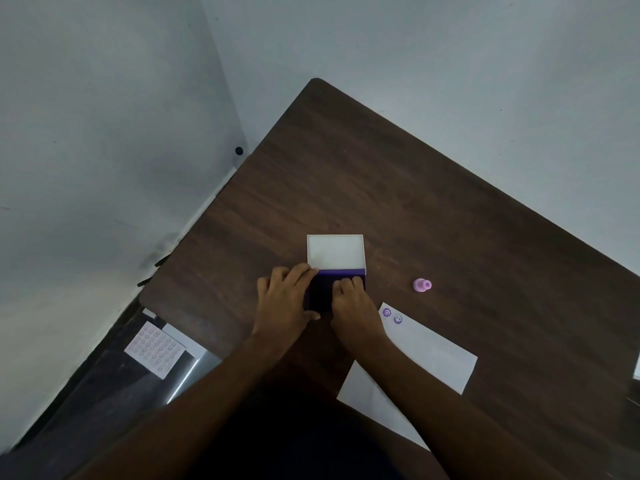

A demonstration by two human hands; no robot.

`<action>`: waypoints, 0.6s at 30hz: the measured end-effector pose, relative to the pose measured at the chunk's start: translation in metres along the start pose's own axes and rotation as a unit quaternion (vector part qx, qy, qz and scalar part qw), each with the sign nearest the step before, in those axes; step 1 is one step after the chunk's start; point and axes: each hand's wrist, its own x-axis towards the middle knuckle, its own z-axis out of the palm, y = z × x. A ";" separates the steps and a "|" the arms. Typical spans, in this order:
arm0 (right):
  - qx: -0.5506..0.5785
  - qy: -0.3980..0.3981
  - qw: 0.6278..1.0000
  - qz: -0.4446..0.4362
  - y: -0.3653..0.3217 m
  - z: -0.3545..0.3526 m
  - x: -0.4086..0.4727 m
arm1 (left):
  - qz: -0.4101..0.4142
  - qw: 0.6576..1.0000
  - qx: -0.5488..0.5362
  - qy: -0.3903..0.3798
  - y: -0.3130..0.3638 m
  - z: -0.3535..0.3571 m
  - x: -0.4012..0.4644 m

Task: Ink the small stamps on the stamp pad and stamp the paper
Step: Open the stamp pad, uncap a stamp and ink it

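The stamp pad [323, 292] sits mid-table, its dark purple ink face showing between my hands. Its white lid [335, 251] is flipped open away from me. My left hand [285, 301] grips the pad's left edge, thumb along the near side. My right hand [353, 303] has its fingertips bunched and pressed down on the ink face; they seem to pinch a small stamp, which the fingers hide. A pink small stamp [422, 285] lies on its side to the right of the pad. The white paper [433, 348] lies near right, with two purple prints [392, 315] at its far corner.
The dark wooden table [381, 174] stands in a corner of grey walls. A second white sheet [367, 396] lies under my right forearm. Left of the table, lower down, lies a sheet of small round stickers [154, 348]. A white object edge [636, 367] shows at far right.
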 end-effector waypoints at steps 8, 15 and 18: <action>-0.010 -0.028 0.999 0.017 -0.012 -0.016 0.009 | 0.078 0.997 -0.008 0.020 0.005 0.002 0.012; 0.064 0.039 0.996 0.043 -0.015 -0.026 0.010 | 0.068 0.996 -0.036 0.034 0.002 0.004 0.014; 0.061 0.027 0.997 0.041 -0.012 -0.026 0.013 | 0.066 0.996 -0.042 0.032 0.001 0.005 0.014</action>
